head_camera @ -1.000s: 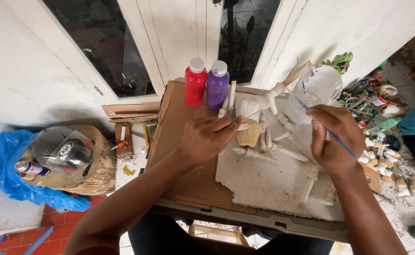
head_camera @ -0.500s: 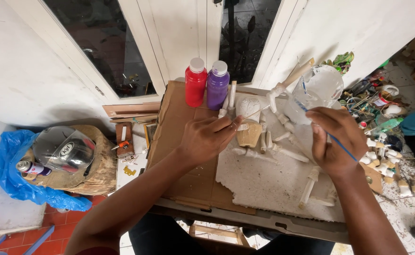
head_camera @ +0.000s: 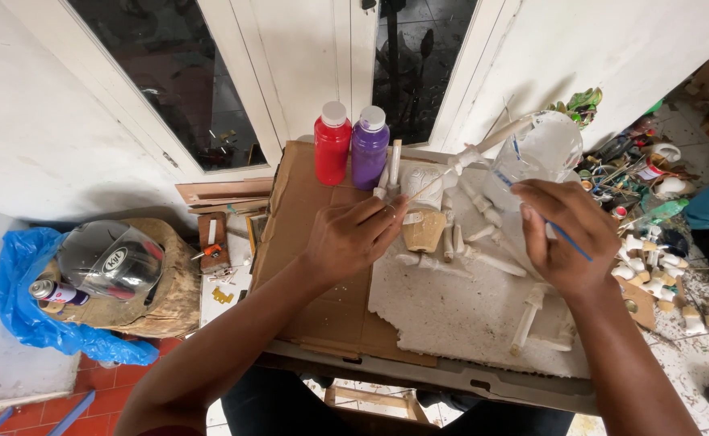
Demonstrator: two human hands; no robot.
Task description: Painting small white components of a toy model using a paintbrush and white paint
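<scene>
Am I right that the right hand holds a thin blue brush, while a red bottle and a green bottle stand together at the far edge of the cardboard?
Not quite. The head view shows the red bottle beside a purple bottle, not a green one. The rest holds: the right hand holds the thin blue brush, and both bottles stand at the cardboard far edge.

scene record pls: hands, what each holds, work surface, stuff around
left hand: fingertips on a small white piece beside a tan cone-shaped cup
right hand: holds a thin blue-handled paintbrush
surface: white foam slab on brown cardboard sheet
bottles: red paint bottle, purple paint bottle, upright, white caps
right of slab: clear plastic jar
left: grey helmet by blue plastic bag
</scene>
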